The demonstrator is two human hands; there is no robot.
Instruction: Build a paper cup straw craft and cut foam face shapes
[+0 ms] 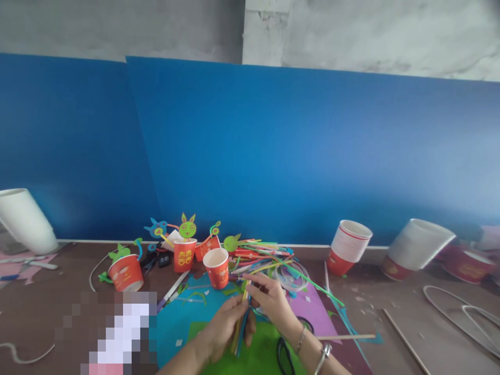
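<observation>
My left hand [225,325] is closed around a small bundle of thin coloured strips [241,332], yellow and blue among them, which points down between my hands. At its upper end the fingers of my right hand [271,299] close on the strips. Whether these are straws or pipe cleaners I cannot tell. Under my hands lie a green sheet [260,357] and a blue sheet [175,317]. Just beyond stands an upright red paper cup [216,273]. A loose pile of similar coloured strips [265,255] spreads behind my right hand. Black-handled scissors [286,357] lie by my right wrist.
Decorated red cups with paper animal faces [185,255] stand at the back left, one tilted cup [127,273] nearer. Stacked paper cups [349,245] and a wrapped cup stack [416,247] stand right. A wooden stick [406,341] and white cable [461,317] lie there. A blue partition [292,156] rises behind.
</observation>
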